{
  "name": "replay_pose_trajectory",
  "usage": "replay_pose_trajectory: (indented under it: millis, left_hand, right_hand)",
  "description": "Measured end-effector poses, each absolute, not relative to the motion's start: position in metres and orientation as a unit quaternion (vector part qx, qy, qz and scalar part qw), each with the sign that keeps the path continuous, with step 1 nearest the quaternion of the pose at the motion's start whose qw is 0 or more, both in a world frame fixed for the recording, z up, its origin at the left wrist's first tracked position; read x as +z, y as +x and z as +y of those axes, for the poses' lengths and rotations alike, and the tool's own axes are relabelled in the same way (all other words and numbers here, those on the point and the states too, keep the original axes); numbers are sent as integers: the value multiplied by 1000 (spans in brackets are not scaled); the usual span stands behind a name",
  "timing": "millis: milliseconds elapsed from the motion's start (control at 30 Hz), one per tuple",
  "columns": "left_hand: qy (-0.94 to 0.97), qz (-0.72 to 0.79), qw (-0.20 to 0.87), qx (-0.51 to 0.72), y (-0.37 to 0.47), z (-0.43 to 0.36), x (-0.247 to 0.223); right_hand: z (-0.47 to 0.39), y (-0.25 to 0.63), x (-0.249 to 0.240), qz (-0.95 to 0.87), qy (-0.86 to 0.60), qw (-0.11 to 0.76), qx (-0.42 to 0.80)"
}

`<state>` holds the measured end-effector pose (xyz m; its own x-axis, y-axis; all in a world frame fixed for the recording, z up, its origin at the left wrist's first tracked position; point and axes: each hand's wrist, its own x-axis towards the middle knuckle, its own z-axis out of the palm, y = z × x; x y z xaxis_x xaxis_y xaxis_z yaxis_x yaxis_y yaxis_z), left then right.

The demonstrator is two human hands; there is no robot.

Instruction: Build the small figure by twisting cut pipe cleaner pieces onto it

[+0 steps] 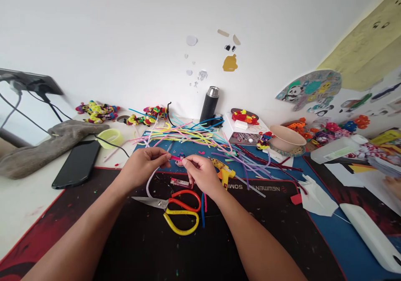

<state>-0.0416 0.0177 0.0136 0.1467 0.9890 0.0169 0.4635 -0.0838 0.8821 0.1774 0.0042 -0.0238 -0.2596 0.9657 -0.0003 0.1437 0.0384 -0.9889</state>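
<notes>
Between my two hands stretches a short pink pipe cleaner (176, 158). My left hand (145, 164) pinches its left end between thumb and fingers. At the other end, my right hand (200, 170) is closed on it, with the fingertips partly hidden. Just below lie scissors (181, 212) with one red and one yellow handle, blades pointing left. A pink-labelled lighter (181, 183) rests between the hands and the scissors. Beside my right hand is a yellow glue gun (224, 172). Short blue and pink pipe cleaner pieces (203, 210) lie under my right wrist.
Loose coloured pipe cleaners (188, 135) are heaped behind my hands. A black thermos (209, 103) stands against the wall. A phone (77, 162) and a yellow-green bowl (110, 139) lie left; a beige bowl (286, 138) and plastic bottle (335, 148) stand right. Another person's hand (393, 185) shows at far right.
</notes>
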Motion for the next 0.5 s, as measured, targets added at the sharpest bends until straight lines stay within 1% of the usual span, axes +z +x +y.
replay_pose_trajectory:
  millis: [133,200,400,500]
  left_hand:
    - [651,557,385,342,-48,22,8]
    - [652,556,386,341,-53,25,3]
    - [631,550,411,362,-63,34,-3]
    - [614,538,441,372,-66,37,-3]
  right_hand:
    - [3,178,-31,-639,-481,392,454]
    - [4,178,-35,-649,-487,384,441]
    - [8,177,-40,-609,-483,402,485]
    - [3,177,-32,-588,-475,388,528]
